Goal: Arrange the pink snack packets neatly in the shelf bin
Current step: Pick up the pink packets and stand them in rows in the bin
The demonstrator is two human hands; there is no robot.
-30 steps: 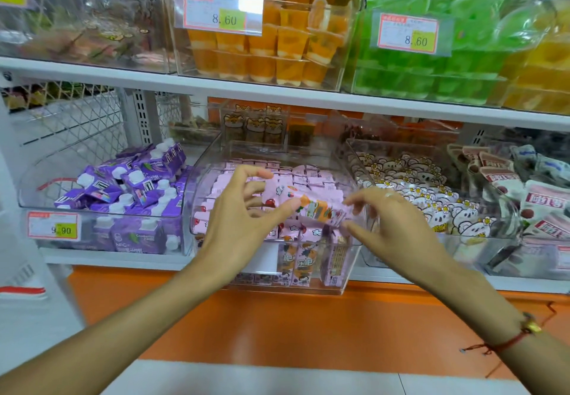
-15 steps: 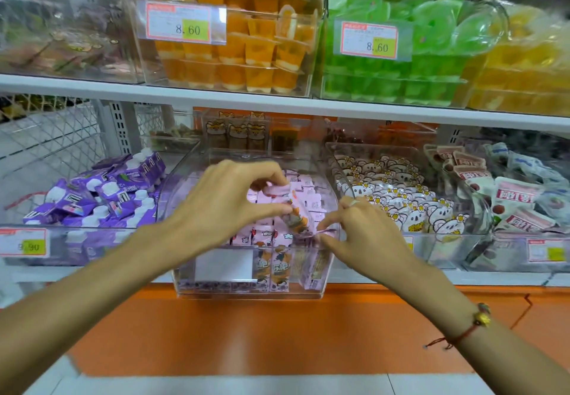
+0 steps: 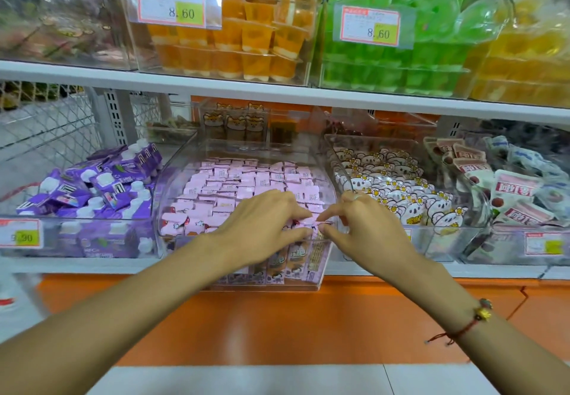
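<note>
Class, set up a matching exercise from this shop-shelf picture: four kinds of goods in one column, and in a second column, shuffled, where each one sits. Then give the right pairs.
Column 1
1. pink snack packets
2. purple pouches
3. orange jelly cups
4. green jelly cups

Column 2
A. upper shelf, directly above the pink packets' bin
B. lower shelf, bin left of centre
C. upper shelf, right of the orange cups
D. lower shelf, centre bin, under both hands

Pairs: 1-D, 2-B, 3-A, 4-C
</note>
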